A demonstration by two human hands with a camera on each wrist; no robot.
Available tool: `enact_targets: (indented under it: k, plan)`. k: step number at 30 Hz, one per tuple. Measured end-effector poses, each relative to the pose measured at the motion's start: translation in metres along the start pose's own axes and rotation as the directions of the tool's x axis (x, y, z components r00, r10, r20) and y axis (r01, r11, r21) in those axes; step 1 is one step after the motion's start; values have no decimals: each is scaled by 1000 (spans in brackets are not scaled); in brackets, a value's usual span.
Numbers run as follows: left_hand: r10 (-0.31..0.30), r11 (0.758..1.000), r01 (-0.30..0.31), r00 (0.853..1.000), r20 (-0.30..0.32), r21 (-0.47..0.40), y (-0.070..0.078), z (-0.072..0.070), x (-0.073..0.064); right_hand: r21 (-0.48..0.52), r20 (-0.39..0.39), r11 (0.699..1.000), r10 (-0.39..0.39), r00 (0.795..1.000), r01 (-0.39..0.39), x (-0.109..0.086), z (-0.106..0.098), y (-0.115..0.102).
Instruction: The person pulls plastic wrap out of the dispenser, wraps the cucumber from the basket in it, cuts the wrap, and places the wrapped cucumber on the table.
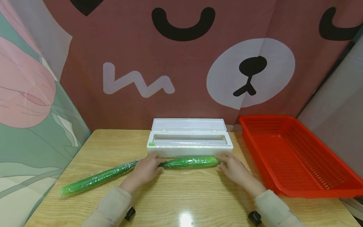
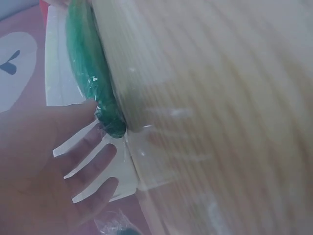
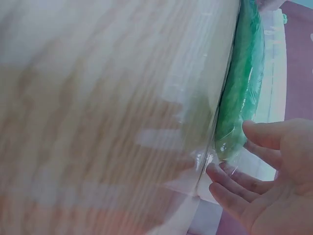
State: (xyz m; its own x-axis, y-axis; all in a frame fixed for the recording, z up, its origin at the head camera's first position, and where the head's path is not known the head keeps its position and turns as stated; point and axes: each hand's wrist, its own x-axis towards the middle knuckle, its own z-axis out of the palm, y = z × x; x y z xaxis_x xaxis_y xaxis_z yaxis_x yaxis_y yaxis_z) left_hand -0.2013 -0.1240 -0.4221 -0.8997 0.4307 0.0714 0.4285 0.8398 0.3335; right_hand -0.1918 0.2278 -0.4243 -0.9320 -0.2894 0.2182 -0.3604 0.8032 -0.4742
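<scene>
A green cucumber [image 1: 191, 162] in clear plastic film lies crosswise, close in front of a white cling film dispenser box [image 1: 190, 152]. My left hand [image 1: 148, 168] is at its darker left end. There, in the left wrist view, the thumb touches the wrapped tip and the other fingers are spread and fairly straight. At the paler right end is my right hand [image 1: 233, 168]. Its thumb rests by the cucumber's side, and its relaxed fingers touch loose film past the tip in the right wrist view. Left of my left hand lies a second film-wrapped cucumber [image 1: 97, 179], slanted.
The dispenser's lid [image 1: 188, 124] stands raised at the back, with a film roll inside and a small green slider [image 1: 151, 144] on the left. A red plastic basket [image 1: 300, 164] stands at the right of the wooden table [image 1: 184, 195]. A printed curtain hangs behind.
</scene>
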Motion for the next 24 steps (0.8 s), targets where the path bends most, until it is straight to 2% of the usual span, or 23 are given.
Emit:
enact_targets:
  k: [7, 14, 24]
  plan:
    - [-36, 998, 34, 999, -41, -57, -2, -1, -4, -2, -24, 1000, -20, 1000, 20, -3, 2, -1]
    - [-84, 985, 65, 989, -122, -158, -2, -5, -8, 8, -40, 1000, -19, 999, 20, -4, 3, 1]
    - [-145, 967, 74, 947, -286, -245, -7, -17, -7, -32, -50, 999, 17, 999, -19, -7, -4, -3]
